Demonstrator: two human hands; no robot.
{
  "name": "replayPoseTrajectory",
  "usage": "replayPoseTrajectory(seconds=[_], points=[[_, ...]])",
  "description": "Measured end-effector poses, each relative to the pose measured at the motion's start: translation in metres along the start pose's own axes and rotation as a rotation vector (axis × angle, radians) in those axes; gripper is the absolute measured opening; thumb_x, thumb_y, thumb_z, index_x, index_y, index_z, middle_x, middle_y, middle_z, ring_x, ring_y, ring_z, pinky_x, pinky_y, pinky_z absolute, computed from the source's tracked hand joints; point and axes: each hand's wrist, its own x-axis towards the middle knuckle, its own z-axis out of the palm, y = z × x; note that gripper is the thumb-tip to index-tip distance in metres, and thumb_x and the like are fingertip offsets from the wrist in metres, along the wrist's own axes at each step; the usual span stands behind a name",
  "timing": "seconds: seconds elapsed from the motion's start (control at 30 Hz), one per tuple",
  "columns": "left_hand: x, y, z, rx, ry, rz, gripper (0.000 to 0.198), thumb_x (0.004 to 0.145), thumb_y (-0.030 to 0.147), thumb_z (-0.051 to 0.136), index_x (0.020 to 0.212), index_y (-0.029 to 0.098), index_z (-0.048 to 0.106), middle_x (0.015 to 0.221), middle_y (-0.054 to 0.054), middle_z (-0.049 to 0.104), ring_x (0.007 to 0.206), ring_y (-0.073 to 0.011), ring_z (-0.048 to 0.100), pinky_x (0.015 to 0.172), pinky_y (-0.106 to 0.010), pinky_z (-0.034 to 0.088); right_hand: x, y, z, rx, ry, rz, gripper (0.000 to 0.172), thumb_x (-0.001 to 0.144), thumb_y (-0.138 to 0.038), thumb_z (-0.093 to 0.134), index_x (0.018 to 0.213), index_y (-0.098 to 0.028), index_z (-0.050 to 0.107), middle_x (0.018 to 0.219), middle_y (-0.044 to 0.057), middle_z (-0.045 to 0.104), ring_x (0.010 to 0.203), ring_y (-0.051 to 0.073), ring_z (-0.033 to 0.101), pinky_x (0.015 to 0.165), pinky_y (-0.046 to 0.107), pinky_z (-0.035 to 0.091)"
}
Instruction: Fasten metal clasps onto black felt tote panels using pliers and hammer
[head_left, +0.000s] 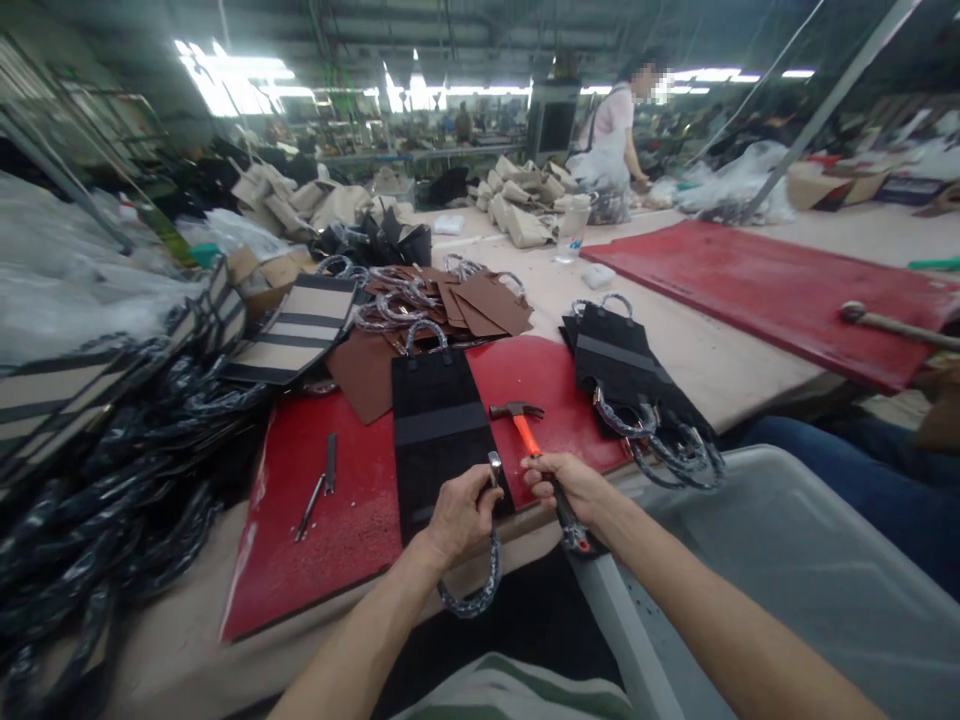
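A black fabric panel (436,430) lies on a red mat (330,520) in front of me. My left hand (459,515) is closed on a plastic-wrapped bag handle (480,590) at the panel's near right corner; the handle loops down below the table edge. My right hand (564,483) is closed round the orange and black shaft of a claw hammer (525,425), whose steel head rests on the mat just right of the panel.
Metal punch tools (321,482) lie on the mat's left. Brown panels with handles (450,300) are piled behind, finished black pieces (630,385) to the right, striped bags (292,325) and wrapped handles (97,480) at left. A grey bin (787,560) stands at right. A person (616,130) works far back.
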Motion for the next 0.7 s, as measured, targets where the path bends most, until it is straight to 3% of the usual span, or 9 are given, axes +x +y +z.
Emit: replayPoseTrajectory(seconds=[0.1,0.2,0.3,0.37,0.47,0.53,0.63,0.7], points=[[0.000,0.000,0.000,-0.010,-0.006,-0.011,0.015,0.088,0.018,0.056,0.099,0.021,0.064,0.100,-0.006,0.071,0.091,-0.0210,0.069,0.085,-0.032,0.054,-0.028,-0.016,0.008,-0.021,0.070,-0.072,0.024,0.090,-0.043,0.051,0.082,-0.021,0.046,0.058,-0.009,0.038,0.036,0.006,0.026,0.032,0.016,0.026],[-0.001,-0.001,-0.001,-0.014,-0.005,-0.015,0.013,0.088,0.019,0.056,0.098,0.021,0.064,0.100,-0.006,0.071,0.091,-0.0209,0.068,0.086,-0.032,0.054,-0.074,-0.036,0.015,-0.259,0.176,-0.405,0.040,0.093,-0.062,0.044,0.086,-0.022,0.046,0.058,-0.008,0.041,0.036,0.008,0.031,0.033,0.019,0.027],[-0.001,-0.003,0.000,-0.025,-0.003,-0.014,0.012,0.088,0.019,0.056,0.096,0.021,0.064,0.098,-0.006,0.071,0.089,-0.0203,0.068,0.085,-0.032,0.054,-0.111,-0.044,0.013,-0.686,0.366,-0.728,0.040,0.099,-0.058,0.036,0.081,-0.023,0.043,0.057,-0.005,0.043,0.042,0.011,0.041,0.041,0.023,0.030],[-0.001,-0.003,0.002,-0.017,-0.009,-0.021,0.013,0.088,0.019,0.056,0.098,0.021,0.064,0.095,-0.006,0.071,0.087,-0.0204,0.068,0.083,-0.031,0.054,-0.122,-0.038,0.007,-1.000,0.363,-0.726,0.032,0.100,-0.047,0.037,0.080,-0.023,0.045,0.057,-0.003,0.047,0.046,0.013,0.045,0.047,0.026,0.029],[0.000,-0.003,0.004,0.041,-0.024,-0.040,0.013,0.089,0.019,0.054,0.097,0.020,0.065,0.086,-0.006,0.070,0.081,-0.0209,0.068,0.077,-0.031,0.053,-0.128,-0.032,-0.001,-1.334,0.185,-0.539,0.021,0.095,-0.035,0.042,0.078,-0.023,0.047,0.058,0.001,0.054,0.048,0.016,0.049,0.048,0.029,0.024],[0.000,-0.001,0.004,0.035,-0.044,-0.032,0.015,0.090,0.019,0.052,0.098,0.021,0.065,0.088,-0.006,0.069,0.082,-0.0204,0.067,0.078,-0.030,0.052,-0.137,-0.043,-0.001,-1.317,0.187,-0.567,0.022,0.096,-0.035,0.041,0.078,-0.024,0.047,0.056,0.000,0.053,0.045,0.016,0.048,0.046,0.029,0.024],[0.001,0.003,0.002,-0.043,-0.059,-0.001,0.020,0.090,0.017,0.051,0.105,0.021,0.063,0.100,-0.006,0.069,0.093,-0.0196,0.066,0.086,-0.031,0.051,-0.158,-0.074,0.007,-1.069,0.429,-0.829,0.030,0.102,-0.045,0.037,0.080,-0.026,0.046,0.052,-0.004,0.046,0.040,0.013,0.040,0.042,0.028,0.026],[0.001,0.005,-0.001,-0.070,-0.059,-0.002,0.021,0.089,0.016,0.051,0.105,0.021,0.062,0.101,-0.006,0.069,0.094,-0.0195,0.065,0.088,-0.032,0.051,-0.168,-0.085,0.010,-0.961,0.556,-0.925,0.032,0.102,-0.048,0.038,0.080,-0.026,0.047,0.052,-0.005,0.043,0.039,0.012,0.037,0.040,0.027,0.026]])
